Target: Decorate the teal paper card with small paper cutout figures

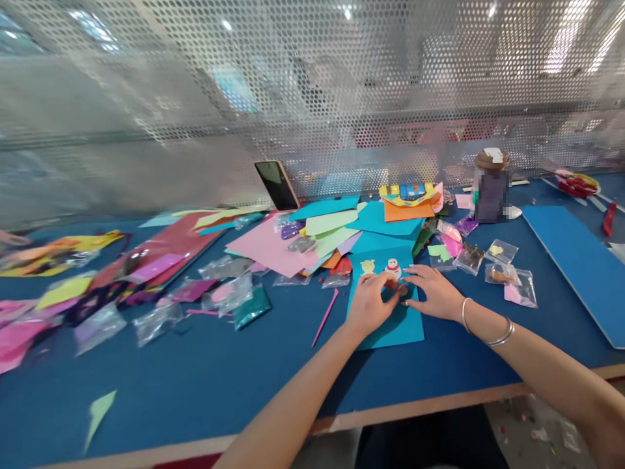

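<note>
A bright blue card [390,332] lies on the table under both hands. On its upper part sit a small pale yellow animal-like figure [368,266] and a white snowman [392,268] with red parts. My left hand [370,303] is over the card with fingers bent and thumb drawn in toward the fingertips; what they pinch is too small to name. Small brown pieces [403,292] show between the hands. My right hand [436,293], two bangles at its wrist, arches over the card's right edge with thumb and fingers apart.
A pink stick tool [325,316] lies left of the card. Coloured paper sheets [273,244] and clear bags of clay [518,286] surround it. A phone [277,185] leans on the perforated screen [312,78]. A lidded jar [491,189] and a blue board [579,267] are at right.
</note>
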Available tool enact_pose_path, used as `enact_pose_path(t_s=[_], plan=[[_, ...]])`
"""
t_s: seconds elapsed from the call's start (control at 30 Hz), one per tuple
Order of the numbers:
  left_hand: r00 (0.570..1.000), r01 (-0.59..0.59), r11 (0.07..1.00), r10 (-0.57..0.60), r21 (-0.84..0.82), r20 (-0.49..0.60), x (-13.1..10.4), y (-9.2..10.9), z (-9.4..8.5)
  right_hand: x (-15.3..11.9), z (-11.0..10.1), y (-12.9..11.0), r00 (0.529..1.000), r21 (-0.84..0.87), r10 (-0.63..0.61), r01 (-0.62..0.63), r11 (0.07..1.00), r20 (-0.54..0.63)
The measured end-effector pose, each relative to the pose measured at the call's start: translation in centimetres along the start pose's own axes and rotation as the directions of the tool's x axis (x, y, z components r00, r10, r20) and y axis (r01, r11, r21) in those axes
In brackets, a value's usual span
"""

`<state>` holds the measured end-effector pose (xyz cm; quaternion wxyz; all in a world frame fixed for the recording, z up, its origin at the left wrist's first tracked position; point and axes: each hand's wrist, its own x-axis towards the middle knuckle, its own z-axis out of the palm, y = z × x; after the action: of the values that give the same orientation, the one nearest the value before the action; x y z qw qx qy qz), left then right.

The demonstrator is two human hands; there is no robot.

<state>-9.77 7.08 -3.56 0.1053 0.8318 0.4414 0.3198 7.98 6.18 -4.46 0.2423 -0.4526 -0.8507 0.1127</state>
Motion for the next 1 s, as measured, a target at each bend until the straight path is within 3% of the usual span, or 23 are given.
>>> enact_pose_path(t_s=[0.1,0.2,0.3,0.4,0.67,0.87,1.0], plan=[[0.999,0.04,0.997,-0.041,-0.063,-0.028,0.0,0.4,-0.2,0.0,-0.3,-0.1,1.0,0.084,0.012,-0.009,0.996,-0.027],[0.988,0.137,0.948,-0.153,-0.286,-0.035,0.2,1.0,-0.9,0.0,-0.7,-0.6,0.996,0.316,0.017,0.012,0.949,-0.088],[0.978,0.205,0.885,-0.204,-0.417,0.047,0.3,1.4,-1.7,-0.1,-0.9,-1.3,0.991,0.623,0.101,-0.025,0.782,-0.086],[0.972,0.231,0.836,-0.225,-0.497,0.073,0.4,1.4,-1.9,-0.1,-0.6,-1.8,0.989,0.768,0.145,-0.085,0.635,-0.01],[0.967,0.249,0.713,-0.226,-0.656,0.121,0.3,1.3,-1.7,0.2,-0.8,-1.6,0.975,0.784,0.21,-0.184,0.594,0.07],[0.959,0.276,0.74,-0.255,-0.613,0.124,0.0,1.9,-1.8,0.2,-1.0,-1.3,0.968,0.716,0.219,-0.24,0.655,0.124],[0.965,0.251,0.748,-0.242,-0.615,0.1,-0.2,1.7,-1.3,0.3,-1.1,-1.3,0.971,0.726,0.203,-0.233,0.648,0.13]])
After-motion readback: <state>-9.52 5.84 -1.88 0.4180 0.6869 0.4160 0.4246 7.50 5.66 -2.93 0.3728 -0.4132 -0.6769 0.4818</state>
